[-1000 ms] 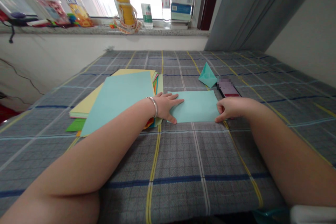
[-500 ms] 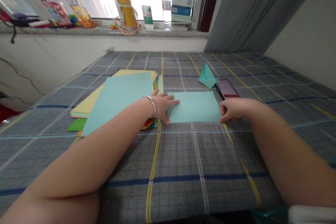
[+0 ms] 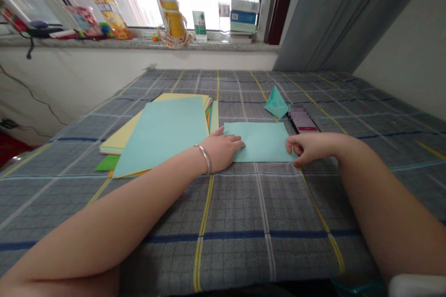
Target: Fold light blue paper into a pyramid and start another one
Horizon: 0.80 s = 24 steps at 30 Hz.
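Note:
A light blue sheet of paper (image 3: 261, 141), apparently folded into a rectangle, lies flat on the plaid cloth between my hands. My left hand (image 3: 225, 148), with a silver bangle at the wrist, rests palm down over its left end, fingers stretched out. At the right edge, my right hand (image 3: 298, 148) has its fingers curled over the paper and its thumb by the near corner. The fingertips partly cover that edge. Behind the sheet stands a folded teal paper shape (image 3: 276, 103), with a phone (image 3: 302, 118) beside it.
To the left lies a stack of coloured paper, topped by a large light blue sheet (image 3: 170, 125) over yellow sheets (image 3: 121, 137). A plaid cloth (image 3: 237, 209) covers the surface. Bottles, a yellow cup (image 3: 175, 21) and boxes (image 3: 244, 16) line the windowsill.
My left hand has slid slightly right and nearer me, its fingers now closer together and flatter. My right fingers have shifted left over the paper's edge, and the thumb has moved apart from them.

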Available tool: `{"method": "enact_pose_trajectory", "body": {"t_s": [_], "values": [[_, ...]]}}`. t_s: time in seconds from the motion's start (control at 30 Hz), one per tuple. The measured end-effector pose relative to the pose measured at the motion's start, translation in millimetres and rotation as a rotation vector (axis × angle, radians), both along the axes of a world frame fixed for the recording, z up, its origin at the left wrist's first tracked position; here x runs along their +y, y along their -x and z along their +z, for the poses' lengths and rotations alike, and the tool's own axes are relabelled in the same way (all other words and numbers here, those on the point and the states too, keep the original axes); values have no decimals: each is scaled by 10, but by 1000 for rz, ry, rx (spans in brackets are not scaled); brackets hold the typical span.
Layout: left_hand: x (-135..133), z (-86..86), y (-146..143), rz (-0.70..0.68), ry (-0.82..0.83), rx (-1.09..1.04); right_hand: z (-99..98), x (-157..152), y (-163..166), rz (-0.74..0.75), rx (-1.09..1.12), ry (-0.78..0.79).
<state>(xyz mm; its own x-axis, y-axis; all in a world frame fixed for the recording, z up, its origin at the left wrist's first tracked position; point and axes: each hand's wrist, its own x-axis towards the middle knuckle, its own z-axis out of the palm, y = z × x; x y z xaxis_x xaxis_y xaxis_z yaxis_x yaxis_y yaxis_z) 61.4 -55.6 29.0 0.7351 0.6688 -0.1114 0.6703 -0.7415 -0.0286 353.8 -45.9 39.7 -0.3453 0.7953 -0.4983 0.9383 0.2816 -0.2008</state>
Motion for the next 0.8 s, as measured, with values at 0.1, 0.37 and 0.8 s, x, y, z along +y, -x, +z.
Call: {"method": "enact_pose_trajectory", "body": {"t_s": [0.1, 0.37, 0.8], "values": [[-38, -105, 15, -13, -23, -88, 15, -13, 65, 45, 49, -83], [-14, -207, -62, -240, -197, -176, -46, -224, 534, 340, 270, -467], [28, -281, -177, -116, -434, -232, -231, -259, 731, 185, 265, -822]]}}
